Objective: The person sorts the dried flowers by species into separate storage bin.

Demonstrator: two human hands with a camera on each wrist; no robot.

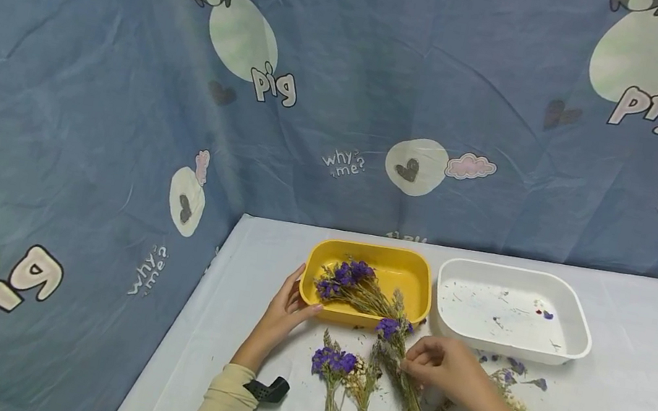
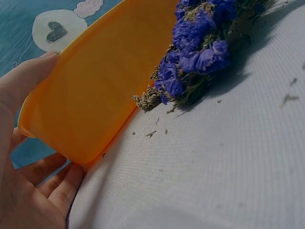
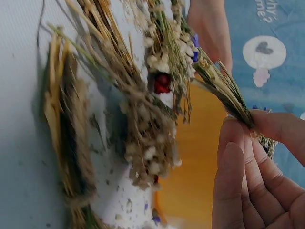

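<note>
My left hand [image 1: 286, 310] grips the left end of a yellow tray [image 1: 380, 251]; in the left wrist view the thumb lies at its rim and the other fingers at its lower edge. A bunch of dried purple flowers [image 1: 346, 276] lies inside, stems toward the right front corner. My right hand [image 1: 454, 368] is just in front of that corner, pinching a slim bundle of dried stems [image 3: 226, 93] between thumb and fingers. In the head view the fingertips meet a long bunch with purple blooms [image 1: 388, 328], its stems running toward me. The bundle's far end is partly hidden by the fingers.
A white tray [image 1: 518, 274] with plant scraps stands right of the yellow one. In front lie a purple-flowered bunch [image 1: 334, 363] and a pale bunch [image 1: 364, 399]. More dried flowers [image 1: 509, 392] lie beyond the right forearm. A printed blue cloth [image 1: 323, 87] hangs behind the table.
</note>
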